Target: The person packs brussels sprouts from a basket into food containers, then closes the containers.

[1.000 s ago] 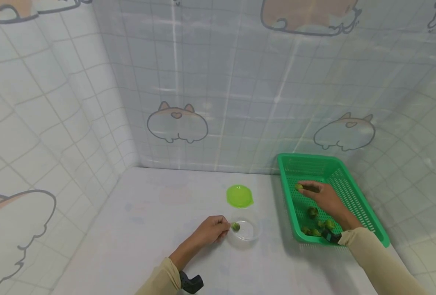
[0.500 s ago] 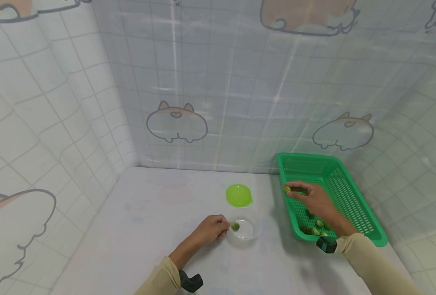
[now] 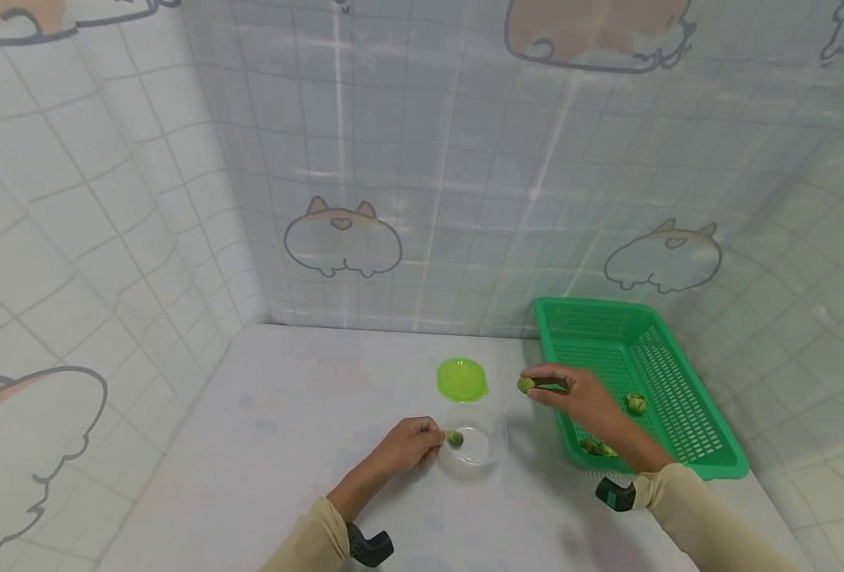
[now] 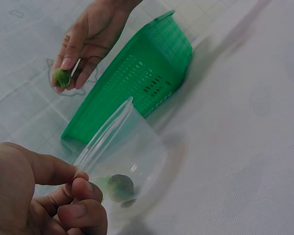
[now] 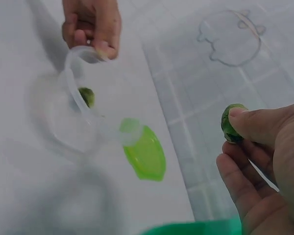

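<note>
Between thumb and fingertips, my right hand (image 3: pixel 579 400) pinches a Brussels sprout (image 5: pixel 231 123), held in the air just left of the green basket. My left hand (image 3: pixel 409 445) pinches the rim of a clear round plastic container (image 3: pixel 477 451) standing on the table. One Brussels sprout (image 4: pixel 120 188) lies inside that container, on the side near my left fingers. Several more sprouts (image 3: pixel 634 403) lie in the green basket (image 3: pixel 700 397), partly covered by my right forearm in the head view.
A light green lid (image 3: pixel 462 380) lies flat on the white table (image 3: pixel 307 397) behind the container. The basket stands at the right, close to the tiled-pattern back wall sheet (image 3: pixel 422 199). Another patterned sheet (image 3: pixel 71 238) rises along the left side.
My right hand has carried its Brussels sprout leftward out over the basket's left rim, toward the container. My left hand has stayed at the container's rim.
</note>
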`<state>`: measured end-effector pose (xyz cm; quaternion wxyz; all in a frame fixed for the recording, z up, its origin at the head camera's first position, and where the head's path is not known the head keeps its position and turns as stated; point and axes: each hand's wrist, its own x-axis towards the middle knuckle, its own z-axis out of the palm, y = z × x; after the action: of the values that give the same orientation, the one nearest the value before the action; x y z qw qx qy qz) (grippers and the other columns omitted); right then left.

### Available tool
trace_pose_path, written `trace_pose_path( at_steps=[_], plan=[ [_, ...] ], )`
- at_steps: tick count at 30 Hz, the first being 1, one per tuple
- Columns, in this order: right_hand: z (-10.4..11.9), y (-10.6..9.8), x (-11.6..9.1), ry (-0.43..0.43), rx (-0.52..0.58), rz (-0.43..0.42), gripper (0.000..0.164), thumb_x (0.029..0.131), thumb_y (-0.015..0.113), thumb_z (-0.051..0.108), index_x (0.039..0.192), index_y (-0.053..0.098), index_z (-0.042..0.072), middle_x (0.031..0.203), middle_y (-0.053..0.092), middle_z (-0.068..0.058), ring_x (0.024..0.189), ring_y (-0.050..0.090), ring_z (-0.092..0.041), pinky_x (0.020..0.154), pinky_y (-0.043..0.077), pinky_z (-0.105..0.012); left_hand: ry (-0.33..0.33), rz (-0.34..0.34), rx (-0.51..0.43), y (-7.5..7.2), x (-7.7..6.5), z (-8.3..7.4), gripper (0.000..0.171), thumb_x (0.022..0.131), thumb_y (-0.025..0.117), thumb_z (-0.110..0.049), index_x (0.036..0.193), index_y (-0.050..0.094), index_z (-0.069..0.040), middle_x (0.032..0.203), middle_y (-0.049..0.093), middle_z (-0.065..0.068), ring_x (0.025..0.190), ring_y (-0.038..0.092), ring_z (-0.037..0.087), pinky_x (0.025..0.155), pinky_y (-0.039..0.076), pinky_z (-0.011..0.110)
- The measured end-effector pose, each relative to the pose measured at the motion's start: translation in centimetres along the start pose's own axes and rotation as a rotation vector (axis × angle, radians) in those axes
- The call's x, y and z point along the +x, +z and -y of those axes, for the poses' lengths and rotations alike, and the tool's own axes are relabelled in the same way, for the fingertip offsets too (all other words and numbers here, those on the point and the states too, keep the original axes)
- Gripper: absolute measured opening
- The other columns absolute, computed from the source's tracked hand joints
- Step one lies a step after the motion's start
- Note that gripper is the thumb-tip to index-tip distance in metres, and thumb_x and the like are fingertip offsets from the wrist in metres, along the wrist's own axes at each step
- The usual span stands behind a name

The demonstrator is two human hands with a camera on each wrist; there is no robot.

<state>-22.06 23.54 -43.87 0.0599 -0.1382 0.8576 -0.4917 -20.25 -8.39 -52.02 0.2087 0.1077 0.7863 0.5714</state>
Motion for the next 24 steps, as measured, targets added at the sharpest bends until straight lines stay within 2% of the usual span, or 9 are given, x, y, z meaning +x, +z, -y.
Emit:
trace_pose_path(
  at_steps=[5, 8, 16, 24],
  plan=[
    [0.7, 1.6, 0.1, 0.002, 0.003, 0.032, 0.031, 0.092, 0.075, 0.022, 0.122, 0.071, 0.018, 0.122, 0.068, -0.002, 0.113, 0.066, -0.025, 0.087, 0.055, -0.027, 0.004, 0.002, -0.001, 0.0, 0.0, 0.0, 0.027, 0.099, 0.058, -0.019, 0.091, 0.063, 0.006, 0.067, 0.052, -0.002, 0.057, 0.045, 0.012, 0.054, 0.038, 0.025],
    [0.7, 2.4, 0.1, -0.001, 0.034, 0.054, 0.03, 0.092, 0.075, 0.018, 0.121, 0.071, 0.015, 0.121, 0.069, -0.003, 0.113, 0.066, -0.026, 0.088, 0.055, -0.028, 0.003, -0.002, 0.002, 0.1, 0.1, 0.1, 0.024, 0.098, 0.058, -0.019, 0.088, 0.063, 0.003, 0.066, 0.052, -0.003, 0.056, 0.045, 0.011, 0.053, 0.038, 0.025],
    [0.7, 3.9, 0.4, -0.01, 0.043, 0.085, 0.033, 0.092, 0.075, 0.022, 0.123, 0.07, 0.011, 0.119, 0.069, -0.003, 0.117, 0.064, -0.031, 0.089, 0.056, -0.03, -0.003, -0.016, 0.001, 0.1, 0.1, 0.2, 0.021, 0.096, 0.06, -0.018, 0.083, 0.062, -0.003, 0.065, 0.053, -0.003, 0.055, 0.044, 0.011, 0.053, 0.037, 0.025],
    [1.5, 5.3, 1.0, -0.138, -0.007, 0.131, 0.027, 0.092, 0.073, 0.011, 0.12, 0.07, 0.011, 0.116, 0.069, -0.005, 0.111, 0.066, -0.026, 0.091, 0.054, -0.028, 0.016, -0.014, -0.005, 0.0, 0.1, 0.1, 0.02, 0.097, 0.059, -0.017, 0.081, 0.061, -0.005, 0.064, 0.052, -0.003, 0.054, 0.043, 0.011, 0.052, 0.037, 0.025]
  ],
)
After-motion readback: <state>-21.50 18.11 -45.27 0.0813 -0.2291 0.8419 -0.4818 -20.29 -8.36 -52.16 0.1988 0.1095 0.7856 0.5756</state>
